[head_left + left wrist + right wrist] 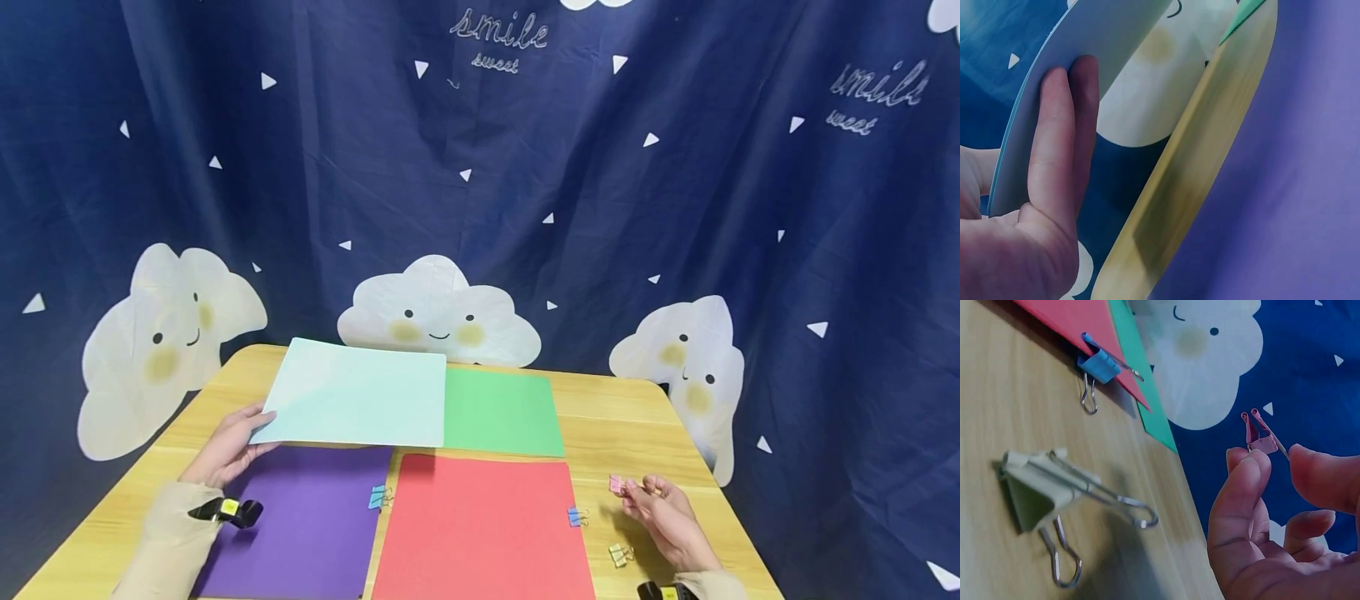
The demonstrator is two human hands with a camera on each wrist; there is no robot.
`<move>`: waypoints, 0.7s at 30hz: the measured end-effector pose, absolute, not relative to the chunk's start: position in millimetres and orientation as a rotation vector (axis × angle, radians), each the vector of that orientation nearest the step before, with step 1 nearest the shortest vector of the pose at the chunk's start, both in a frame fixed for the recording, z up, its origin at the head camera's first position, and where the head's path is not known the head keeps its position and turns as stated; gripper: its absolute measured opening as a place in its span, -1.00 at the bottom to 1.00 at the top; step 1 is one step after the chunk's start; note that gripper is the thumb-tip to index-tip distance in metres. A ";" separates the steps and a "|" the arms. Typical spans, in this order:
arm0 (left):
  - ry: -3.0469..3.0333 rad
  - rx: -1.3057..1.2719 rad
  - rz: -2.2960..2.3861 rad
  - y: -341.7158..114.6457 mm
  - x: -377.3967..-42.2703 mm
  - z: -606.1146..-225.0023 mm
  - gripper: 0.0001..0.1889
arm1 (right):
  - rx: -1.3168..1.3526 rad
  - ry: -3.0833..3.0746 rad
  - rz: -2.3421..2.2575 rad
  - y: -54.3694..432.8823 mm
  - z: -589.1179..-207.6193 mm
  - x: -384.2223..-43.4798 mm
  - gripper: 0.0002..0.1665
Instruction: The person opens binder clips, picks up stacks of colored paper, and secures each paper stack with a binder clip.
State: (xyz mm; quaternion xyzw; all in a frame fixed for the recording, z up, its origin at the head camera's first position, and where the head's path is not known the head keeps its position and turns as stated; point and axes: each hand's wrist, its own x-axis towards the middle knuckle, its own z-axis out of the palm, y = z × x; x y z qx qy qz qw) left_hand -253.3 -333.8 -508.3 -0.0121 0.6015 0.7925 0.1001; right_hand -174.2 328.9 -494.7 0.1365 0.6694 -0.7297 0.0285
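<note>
My left hand (pixel 232 446) grips a pale blue sheet stack (pixel 360 396) by its left edge, thumb above and fingers beneath, raised over the table's far left. In the left wrist view, fingers (pixel 1054 137) press flat along the sheet's underside (pixel 1122 31). On the right, my right hand (pixel 667 517) pinches a pink binder clip (pixel 617 484) by its wire handles, between thumb and fingertips, above the table. The right wrist view shows the pink clip (pixel 1264 444) pointing away from the hand. Below that hand lies a yellowish binder clip (pixel 619 556).
Purple sheets (pixel 300 517) with a light blue clip (pixel 377 497) lie front left. Red sheets (pixel 480 525) with a blue clip (pixel 576 517) lie in the middle. Green sheets (pixel 502 412) lie behind, partly covered in view by the pale blue one. A dark blue curtain (pixel 480 208) hangs behind the wooden table (pixel 615 425).
</note>
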 end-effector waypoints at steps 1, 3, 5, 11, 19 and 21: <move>1.778 -0.041 2.343 -331.8 -252.3 -507.9 -0.21 | 0.416 2.062 -2.250 328.3 -494.1 -174.9 -0.65; 1.779 -0.057 2.344 -328.1 -251.1 -507.4 -0.22 | 0.414 2.058 -2.248 326.7 -492.6 -176.5 -0.65; 1.788 -0.058 2.340 -324.5 -250.0 -507.5 -0.23 | 0.404 2.061 -2.241 325.4 -491.2 -177.4 -0.65; 1.804 -0.038 2.336 -317.2 -247.9 -509.6 -0.27 | 0.377 2.036 -2.270 321.5 -487.1 -182.8 -0.60; 1.839 -0.007 2.332 -306.2 -243.8 -508.9 -0.28 | 0.331 1.998 -2.305 313.1 -480.1 -195.0 -0.58; 1.830 -0.018 2.342 -303.7 -242.5 -509.3 -0.27 | 0.322 1.998 -2.319 310.9 -477.7 -197.9 -0.58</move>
